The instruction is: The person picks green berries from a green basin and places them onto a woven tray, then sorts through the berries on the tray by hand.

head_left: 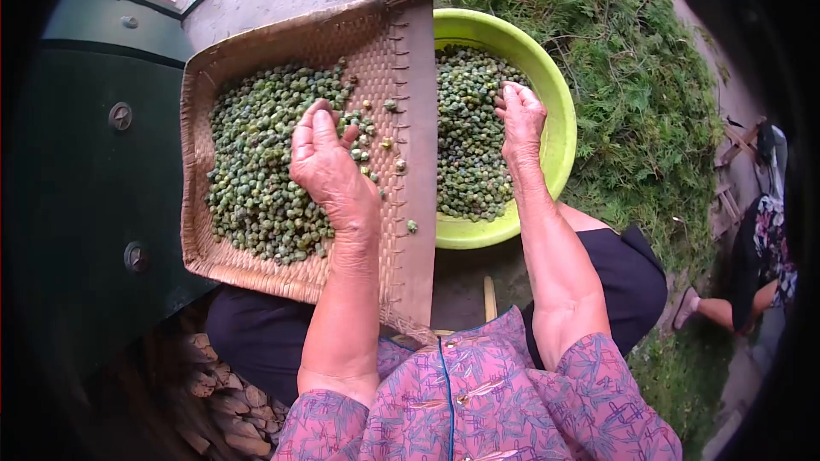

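Patterned sleeves [478, 401] lay nearest. Beyond them, the left hand [329, 162] rested spread on green seeds [256, 171] in the woven tray [410, 205]. Farther off, the right hand [521, 119], fingers loosely open, touched seeds in the green basin [559, 119].

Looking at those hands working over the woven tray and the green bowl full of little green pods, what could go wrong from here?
Loose pods lie scattered by the woven tray's open edge, so a sweep of the left hand might send some past the green bowl onto the ground. The bowl sits on the ground beside a heap of cut greenery; the right hand leaning on its contents could perhaps tip it. The tray looks propped on the lap and might slide.
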### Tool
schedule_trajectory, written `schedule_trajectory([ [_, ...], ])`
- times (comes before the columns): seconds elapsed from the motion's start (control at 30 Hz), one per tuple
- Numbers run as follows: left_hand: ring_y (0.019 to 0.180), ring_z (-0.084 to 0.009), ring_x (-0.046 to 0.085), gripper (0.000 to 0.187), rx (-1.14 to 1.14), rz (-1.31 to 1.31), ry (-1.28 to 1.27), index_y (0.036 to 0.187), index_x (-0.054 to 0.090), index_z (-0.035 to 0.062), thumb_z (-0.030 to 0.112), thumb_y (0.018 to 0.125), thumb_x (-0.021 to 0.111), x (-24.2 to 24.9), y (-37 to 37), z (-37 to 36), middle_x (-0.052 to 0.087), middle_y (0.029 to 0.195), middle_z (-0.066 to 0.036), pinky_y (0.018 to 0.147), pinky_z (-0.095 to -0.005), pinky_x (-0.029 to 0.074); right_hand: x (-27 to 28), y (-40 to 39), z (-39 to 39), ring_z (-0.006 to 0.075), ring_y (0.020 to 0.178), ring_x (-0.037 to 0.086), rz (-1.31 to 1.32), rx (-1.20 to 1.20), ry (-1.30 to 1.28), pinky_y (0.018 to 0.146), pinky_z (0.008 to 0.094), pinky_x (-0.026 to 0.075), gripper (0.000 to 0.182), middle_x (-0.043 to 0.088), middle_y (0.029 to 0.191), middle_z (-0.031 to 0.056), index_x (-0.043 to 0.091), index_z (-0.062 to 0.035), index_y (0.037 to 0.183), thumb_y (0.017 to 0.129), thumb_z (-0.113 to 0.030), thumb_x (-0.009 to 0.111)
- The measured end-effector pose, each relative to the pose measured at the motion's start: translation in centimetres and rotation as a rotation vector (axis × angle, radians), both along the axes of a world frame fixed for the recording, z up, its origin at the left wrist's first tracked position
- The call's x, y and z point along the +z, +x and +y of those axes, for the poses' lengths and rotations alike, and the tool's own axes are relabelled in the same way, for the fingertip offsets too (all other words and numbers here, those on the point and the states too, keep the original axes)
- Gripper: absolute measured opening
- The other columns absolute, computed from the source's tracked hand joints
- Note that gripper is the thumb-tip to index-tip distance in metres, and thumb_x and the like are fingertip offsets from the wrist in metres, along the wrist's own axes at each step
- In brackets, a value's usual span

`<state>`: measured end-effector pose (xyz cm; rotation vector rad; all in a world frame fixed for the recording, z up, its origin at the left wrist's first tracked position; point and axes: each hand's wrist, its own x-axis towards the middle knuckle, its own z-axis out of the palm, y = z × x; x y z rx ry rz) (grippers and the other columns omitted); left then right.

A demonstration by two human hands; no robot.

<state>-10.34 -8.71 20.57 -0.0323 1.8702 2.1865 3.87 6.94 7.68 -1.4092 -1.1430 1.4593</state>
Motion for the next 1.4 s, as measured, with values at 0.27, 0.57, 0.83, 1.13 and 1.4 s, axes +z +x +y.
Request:
schedule_trajectory([
  [0.27, 0.12, -0.0232, 0.045, 0.051, -0.353, -0.403, -0.449, 0.133, 0.044, -0.0003, 0.029, 0.092, 0.056, -15.7, 12.5, 4.2, 0.048, 0.132, -0.014, 0.1, -0.0379, 0.036, -5.2, -3.5, 6.6, 0.0314, 0.102, 0.059, -0.726, 0.585, 0.548, 0.092, 0.0407, 0.044, 0.032, 0.064, 0.108, 0.0118, 0.065, -0.0113, 0.109, 0.081, -0.026, 0.062],
  [0.57, 0.123, -0.0296, 0.04, 0.083, -0.106, -0.579, -0.842, 0.14, 0.034, 0.0051, 0.062, 0.083, 0.054, -21.9, 12.5, 2.8, 0.024, 0.142, -0.014, 0.102, -0.0492, 0.033, -7.3, -5.6, 4.4, 0.0262, 0.111, 0.048, -1.118, 0.87, 0.557, 0.09, 0.0517, 0.038, 0.047, 0.057, 0.11, 0.0043, 0.065, -0.0224, 0.109, 0.075, -0.055, 0.063],
  [0.83, 0.128, -0.0243, 0.034, 0.087, 0.001, -0.92, -0.197, 0.14, 0.031, 0.0101, 0.063, 0.078, 0.06, -19.6, 11.6, 3.8, 0.032, 0.143, -0.008, 0.103, -0.0471, 0.032, -7.5, 0.2, -0.3, 0.0262, 0.11, 0.054, -0.938, 0.803, 0.034, 0.092, 0.0431, 0.044, 0.05, 0.058, 0.115, 0.0064, 0.067, -0.0205, 0.111, 0.074, -0.054, 0.063],
  [1.13, 0.096, -0.0162, 0.058, 0.04, 0.062, -0.916, -0.048, 0.108, 0.063, 0.0035, 0.032, 0.081, 0.069, -19.4, 11.8, 4.1, 0.063, 0.103, -0.004, 0.085, -0.0304, 0.044, -7.1, 2.8, -5.1, 0.0172, 0.098, 0.06, -0.146, 0.433, -0.328, 0.087, 0.0292, 0.044, 0.038, 0.067, 0.101, 0.0119, 0.067, -0.0014, 0.106, 0.08, -0.029, 0.065],
  [1.4, 0.086, -0.0135, 0.057, 0.029, -0.134, -0.673, -0.026, 0.103, 0.064, 0.0033, 0.022, 0.08, 0.069, -14.8, 13.5, 4.5, 0.062, 0.098, -0.004, 0.077, -0.0302, 0.048, -1.9, 4.6, -5.4, 0.0146, 0.099, 0.059, 0.006, 0.191, -0.266, 0.092, 0.0268, 0.042, 0.03, 0.067, 0.107, 0.0083, 0.066, 0.0003, 0.108, 0.085, -0.018, 0.058],
])
